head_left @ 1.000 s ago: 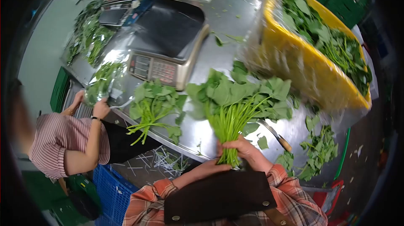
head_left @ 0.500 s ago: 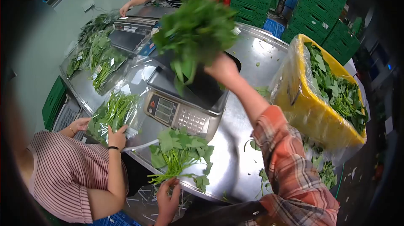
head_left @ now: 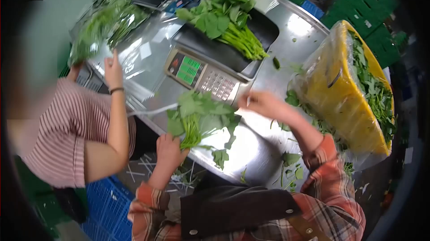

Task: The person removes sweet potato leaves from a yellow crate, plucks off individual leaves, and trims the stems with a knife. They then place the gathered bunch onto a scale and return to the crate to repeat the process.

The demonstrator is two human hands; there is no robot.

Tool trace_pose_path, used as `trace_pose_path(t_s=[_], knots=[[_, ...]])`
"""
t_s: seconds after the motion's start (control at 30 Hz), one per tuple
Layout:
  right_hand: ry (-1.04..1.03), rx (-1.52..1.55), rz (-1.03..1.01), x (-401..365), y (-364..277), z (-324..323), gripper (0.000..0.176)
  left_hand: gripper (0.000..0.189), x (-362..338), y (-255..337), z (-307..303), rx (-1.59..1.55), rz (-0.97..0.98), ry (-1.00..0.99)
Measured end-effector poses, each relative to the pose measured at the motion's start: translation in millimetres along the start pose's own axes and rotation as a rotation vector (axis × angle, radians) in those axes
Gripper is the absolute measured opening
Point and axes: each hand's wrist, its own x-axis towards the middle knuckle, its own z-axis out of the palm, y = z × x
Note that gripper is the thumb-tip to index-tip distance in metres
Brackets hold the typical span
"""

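Note:
A bunch of leafy greens lies in the dark pan of the digital scale, whose display is lit green. In front of the scale, at the table's near edge, is a second, loose bunch of leafy greens. My left hand is closed around its stem ends. Just off the scale's lower right corner, my right hand hangs over the table with curled fingers. Motion blurs them, and I see nothing held there.
A yellow crate lined with plastic holds more greens on the right. At left, a co-worker's hand is by bagged greens. Loose leaves litter the metal table. Green crates stand behind.
My right hand has let go of the bunch in the scale pan and drawn back toward me. The scale display has lit up. My left hand has closed on the near bunch's stems.

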Motion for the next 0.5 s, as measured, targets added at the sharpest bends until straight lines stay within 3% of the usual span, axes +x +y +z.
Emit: trace_pose_path(t_s=[0.07,0.1,0.17,0.27,0.3,0.37,0.4,0.5], knots=[[-0.363,0.389,0.04,-39,10,72,0.029,0.04,3,9,0,-0.005,0.039,-0.028],[-0.555,0.587,0.151,-52,-6,90,0.036,0.04,2,12,4,0.001,0.055,-0.021],[-0.588,0.699,0.215,-66,-8,144,0.041,0.039,2,12,24,0.02,0.076,0.016],[-0.495,0.8,0.316,-61,-8,194,0.044,0.037,-4,26,28,-0.085,-0.03,-0.038],[-0.364,0.837,0.279,-62,0,206,0.043,0.035,-5,35,26,-0.145,-0.084,-0.079],[-0.103,0.899,0.208,-65,4,215,0.042,0.03,-17,66,4,-0.832,-0.302,-0.205],[0.052,0.848,0.066,-67,-3,207,0.04,0.028,-24,82,-6,-1.178,-0.413,-0.268],[-0.215,0.842,0.158,-84,5,186,0.038,0.022,-48,120,-3,-1.434,-0.215,-0.499]])
